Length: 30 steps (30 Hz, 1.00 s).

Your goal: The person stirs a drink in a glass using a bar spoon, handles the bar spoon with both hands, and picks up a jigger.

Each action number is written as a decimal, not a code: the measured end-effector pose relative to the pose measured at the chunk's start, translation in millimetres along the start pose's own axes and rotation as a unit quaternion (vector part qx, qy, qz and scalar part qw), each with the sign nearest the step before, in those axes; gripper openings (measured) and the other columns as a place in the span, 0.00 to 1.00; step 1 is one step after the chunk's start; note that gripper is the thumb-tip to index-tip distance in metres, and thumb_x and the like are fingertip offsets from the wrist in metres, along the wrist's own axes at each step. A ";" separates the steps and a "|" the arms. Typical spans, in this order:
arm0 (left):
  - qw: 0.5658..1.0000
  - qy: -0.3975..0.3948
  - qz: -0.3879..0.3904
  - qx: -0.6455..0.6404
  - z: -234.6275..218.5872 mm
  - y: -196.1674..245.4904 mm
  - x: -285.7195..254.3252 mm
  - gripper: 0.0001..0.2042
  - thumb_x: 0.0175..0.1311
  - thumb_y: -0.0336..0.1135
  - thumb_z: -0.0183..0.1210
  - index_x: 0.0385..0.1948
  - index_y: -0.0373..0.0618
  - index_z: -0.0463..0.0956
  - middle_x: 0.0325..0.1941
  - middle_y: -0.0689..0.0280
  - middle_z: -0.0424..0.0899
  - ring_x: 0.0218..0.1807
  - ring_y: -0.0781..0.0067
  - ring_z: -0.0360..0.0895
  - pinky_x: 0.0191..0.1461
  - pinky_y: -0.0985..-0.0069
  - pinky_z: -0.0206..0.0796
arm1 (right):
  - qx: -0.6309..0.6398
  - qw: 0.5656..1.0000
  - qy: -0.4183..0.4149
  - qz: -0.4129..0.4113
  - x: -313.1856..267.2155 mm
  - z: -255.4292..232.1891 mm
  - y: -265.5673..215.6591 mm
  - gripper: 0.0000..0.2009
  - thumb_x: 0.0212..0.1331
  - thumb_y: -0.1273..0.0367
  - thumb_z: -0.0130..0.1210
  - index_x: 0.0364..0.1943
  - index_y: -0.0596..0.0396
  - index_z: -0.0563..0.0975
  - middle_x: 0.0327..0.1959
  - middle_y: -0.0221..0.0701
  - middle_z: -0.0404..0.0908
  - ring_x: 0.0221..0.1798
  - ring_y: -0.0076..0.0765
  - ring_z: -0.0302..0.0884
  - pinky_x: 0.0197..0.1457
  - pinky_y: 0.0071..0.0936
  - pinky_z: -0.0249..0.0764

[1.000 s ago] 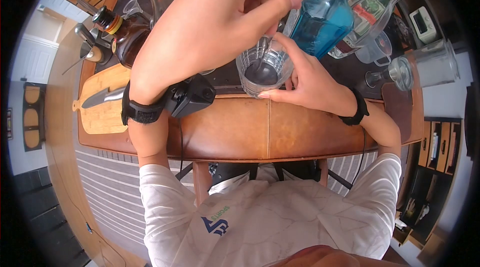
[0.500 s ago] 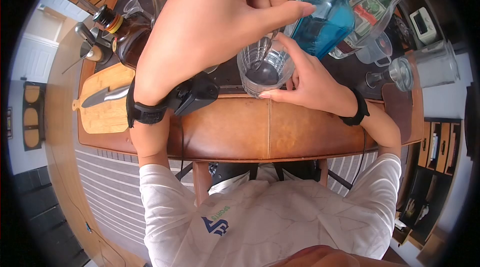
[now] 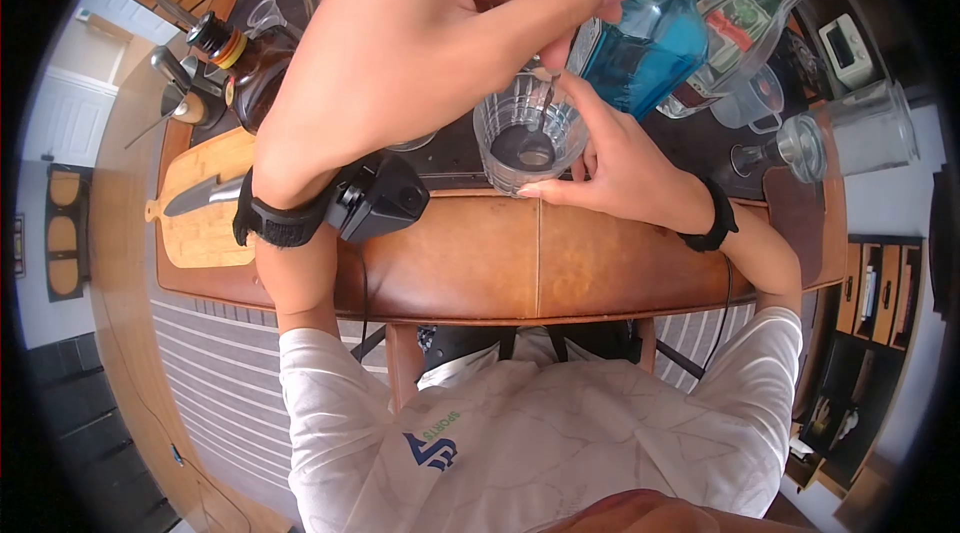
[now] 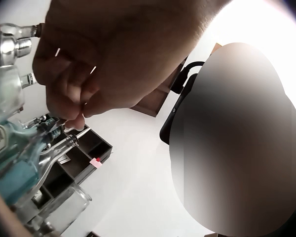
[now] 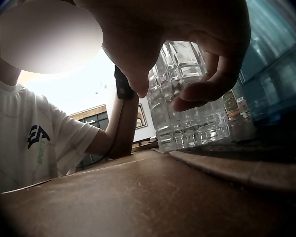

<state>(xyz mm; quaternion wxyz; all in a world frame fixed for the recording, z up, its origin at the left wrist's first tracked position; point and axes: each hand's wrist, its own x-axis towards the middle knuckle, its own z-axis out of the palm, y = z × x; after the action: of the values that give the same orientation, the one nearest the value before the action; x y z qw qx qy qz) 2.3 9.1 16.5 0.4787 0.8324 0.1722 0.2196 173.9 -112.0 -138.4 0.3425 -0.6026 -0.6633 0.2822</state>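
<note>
A clear cut-glass tumbler [image 3: 510,165] stands near the front edge of the dark mat. My right hand [image 3: 640,168] grips it from the right, thumb on the near side and fingers behind; the right wrist view shows that hand curled round the tumbler [image 5: 190,123]. Above the tumbler, my left hand [image 3: 420,53] pinches the thin stem of a bar spoon [image 3: 538,147], whose bowl sits low inside the glass. Fingers hide the upper stem. In the left wrist view the left hand [image 4: 89,74] has its fingertips drawn together.
A blue bottle [image 3: 640,48] stands just behind the tumbler, beside a clear labelled bottle [image 3: 740,33]. At right are a plastic measuring jug [image 3: 752,98] and a glass jar [image 3: 870,138]. A brown bottle [image 3: 262,88] and a knife [image 3: 205,195] on a cutting board [image 3: 205,248] are left.
The left hand and spoon shift about over the tumbler; the spoon's bowl has swung to the near right inside it. The right hand keeps its grip and the tumbler stays in place.
</note>
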 end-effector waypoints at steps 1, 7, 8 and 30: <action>0.998 -0.002 0.040 0.043 -1.9 -3.1 -2.7 0.14 0.72 0.34 0.62 0.26 0.35 0.85 0.14 0.73 0.78 0.16 0.91 0.67 0.18 0.86 0.52 | 0.000 1.000 0.000 0.000 0.6 -0.1 -0.3 0.52 0.48 0.52 0.77 0.72 0.63 0.58 0.32 0.42 0.80 0.24 0.36 0.77 0.29 0.29 0.74; 0.995 -0.009 0.077 -0.059 -2.3 -20.2 -1.2 0.11 0.74 0.31 0.58 0.33 0.32 0.84 0.20 0.70 0.80 0.19 0.91 0.70 0.21 0.85 0.56 | 0.002 0.999 0.020 -0.036 1.3 1.5 0.8 0.53 0.48 0.52 0.77 0.72 0.66 0.57 0.47 0.48 0.80 0.27 0.36 0.78 0.31 0.29 0.75; 0.995 -0.034 0.083 -0.036 -4.6 -20.8 -0.2 0.11 0.74 0.31 0.58 0.35 0.31 0.83 0.21 0.70 0.81 0.20 0.90 0.69 0.21 0.84 0.57 | 0.004 1.000 0.011 -0.019 1.2 0.0 -2.4 0.54 0.47 0.52 0.77 0.72 0.67 0.57 0.45 0.47 0.80 0.27 0.36 0.78 0.31 0.29 0.75; 0.961 0.101 0.114 0.231 4.6 0.3 -12.5 0.16 0.67 0.33 0.64 0.18 0.33 0.77 0.11 0.63 0.73 0.13 0.77 0.64 0.19 0.78 0.53 | -0.005 1.000 0.015 -0.017 0.9 -0.4 -3.6 0.51 0.48 0.53 0.76 0.72 0.61 0.58 0.26 0.37 0.77 0.23 0.33 0.76 0.27 0.28 0.72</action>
<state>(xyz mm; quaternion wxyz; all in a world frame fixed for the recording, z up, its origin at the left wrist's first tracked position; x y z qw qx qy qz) -5.9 -0.6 12.2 0.2256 0.9079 0.1698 0.3098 172.0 -111.5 -135.2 0.3538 -0.5972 -0.6698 0.2637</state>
